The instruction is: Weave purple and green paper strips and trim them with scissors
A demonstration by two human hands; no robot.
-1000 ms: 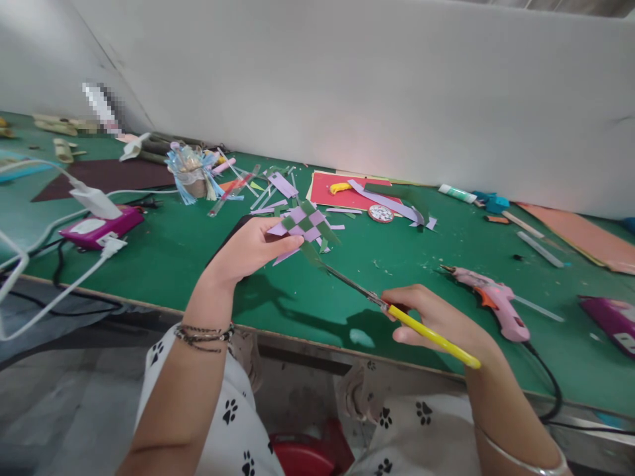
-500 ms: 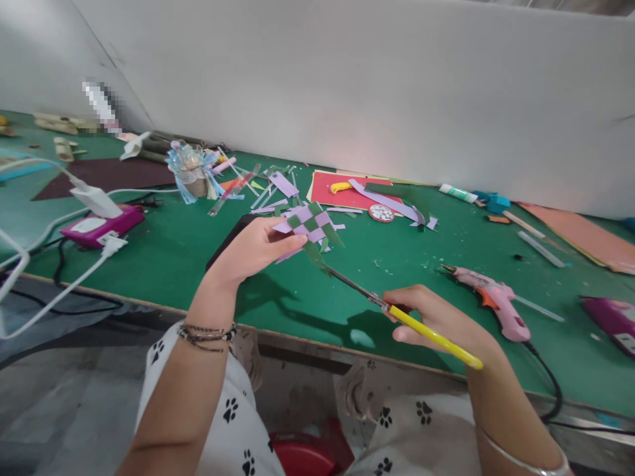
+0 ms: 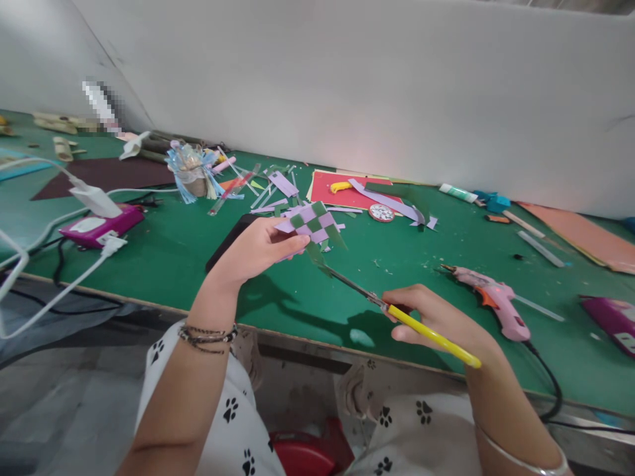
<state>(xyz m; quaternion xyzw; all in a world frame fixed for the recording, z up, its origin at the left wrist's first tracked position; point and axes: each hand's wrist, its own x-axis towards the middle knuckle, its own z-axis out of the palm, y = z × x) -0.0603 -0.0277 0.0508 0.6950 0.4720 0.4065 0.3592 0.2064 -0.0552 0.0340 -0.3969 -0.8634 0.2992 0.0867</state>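
My left hand (image 3: 260, 246) pinches the edge of a small woven paper piece (image 3: 316, 222), a lilac and dark green checkerboard with loose strip ends. One green strip (image 3: 316, 254) hangs off its lower side toward me. My right hand (image 3: 424, 317) is closed around scissors with a yellow handle (image 3: 432, 336). Their blades (image 3: 350, 283) point up and left, and the tips meet the end of that green strip. Whether the blades are apart or together I cannot tell. Both hands are above the green tabletop (image 3: 297, 297).
A pink glue gun (image 3: 491, 297) lies right of my right hand. Paper scraps (image 3: 282, 184), red sheets (image 3: 322, 188), a yellow cutter (image 3: 341, 188) and a round patterned disc (image 3: 381, 212) lie behind. At left are a purple power strip (image 3: 102, 226) and a straw-decorated pot (image 3: 194, 178).
The woven piece has tilted slightly in my left hand, its top now a little more toward me. The scissors and right hand have barely moved.
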